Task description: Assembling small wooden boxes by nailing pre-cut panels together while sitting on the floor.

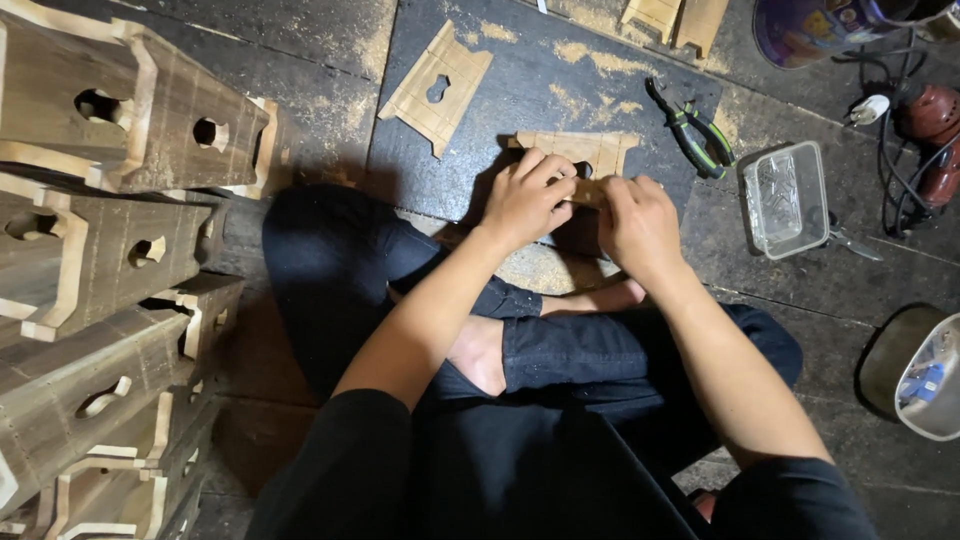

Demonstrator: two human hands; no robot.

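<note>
Grip: both hands close on one flat wooden panel (590,150). The left hand (525,200) curls its fingers (548,168) over the panel's near edge; the right hand (635,222) pinches the same edge just beside it, thumb side inward. What sits under the fingertips is hidden.

Panel, place: it lies flat on the dark mat (540,90), at the mat's near edge, just in front of the crossed legs.

Panel, handling: thin, light and stiff by the look of it; cut notches along its outline likely leave weak, splintery tabs. Judged best held by the solid edges, not by the tabs, and pressed flat against the mat.

Hand pose: both forearms reach forward and converge, wrists bent slightly down, knuckles up, the two hands almost touching.

Near the hands: a second panel with cut-out (438,88) lies farther back on the mat, towards its left edge, apart from the held one. Green-handled pliers (695,128) rest at the mat's right edge.

Farther out: a clear plastic box (787,197) sits on the floor just right of the mat; a power tool with cord (930,140) lies beyond it.

Left side: a stack of assembled wooden boxes (100,260) with cut-outs fills the floor there, sawdust around.
</note>
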